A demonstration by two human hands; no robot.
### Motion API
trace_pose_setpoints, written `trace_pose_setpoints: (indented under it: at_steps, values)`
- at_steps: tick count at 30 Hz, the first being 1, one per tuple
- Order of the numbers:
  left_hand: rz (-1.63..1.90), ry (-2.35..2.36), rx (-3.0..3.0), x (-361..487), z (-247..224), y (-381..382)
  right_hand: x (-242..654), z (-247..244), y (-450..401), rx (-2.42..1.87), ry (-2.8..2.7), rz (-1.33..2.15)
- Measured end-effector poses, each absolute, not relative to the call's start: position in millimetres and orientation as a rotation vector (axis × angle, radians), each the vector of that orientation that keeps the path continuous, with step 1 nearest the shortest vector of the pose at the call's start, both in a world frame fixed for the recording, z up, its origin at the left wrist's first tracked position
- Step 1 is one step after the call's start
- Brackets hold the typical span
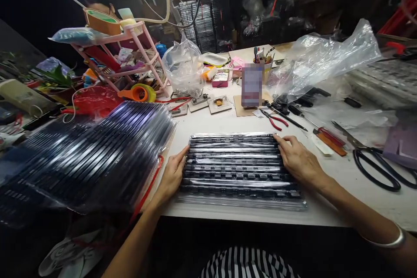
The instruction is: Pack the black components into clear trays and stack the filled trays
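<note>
A clear plastic tray [234,167] with rows of small black parts lies on the white table in front of me. My left hand [174,171] grips its left edge, with the thumb along the side and the fingers partly hidden. At the far right corner, my right hand [296,156] holds the tray's right edge, fingers curled around it. To the left sits a large stack of similar dark trays [97,152] in clear plastic, with a red strap [151,186] along its near side.
Large scissors [374,169], red-handled pliers [275,120] and an orange-handled tool [332,142] lie at right. A phone-like screen [251,86] stands behind the tray. Clear plastic bags [329,58] and a pink rack [151,63] fill the back. A person [100,5] is partly visible behind the rack.
</note>
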State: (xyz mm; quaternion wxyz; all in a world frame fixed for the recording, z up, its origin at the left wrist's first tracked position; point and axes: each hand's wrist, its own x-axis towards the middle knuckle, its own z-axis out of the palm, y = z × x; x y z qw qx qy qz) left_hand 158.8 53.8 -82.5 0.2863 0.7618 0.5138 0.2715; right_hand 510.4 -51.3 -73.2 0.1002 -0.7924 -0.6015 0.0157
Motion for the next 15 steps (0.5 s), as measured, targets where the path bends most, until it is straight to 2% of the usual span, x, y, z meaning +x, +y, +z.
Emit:
trace_pose_setpoints:
  at_steps: [5,15]
  values:
    - [0.531,1.596,2.261,162.1,-80.3,41.0,493.0,-87.9,-57.0,-2.245,-1.933,-0.148]
    - [0.179,1.613,2.64,197.7,-69.3,45.3,490.1,-79.9,-35.6,-2.163,-2.219,0.087]
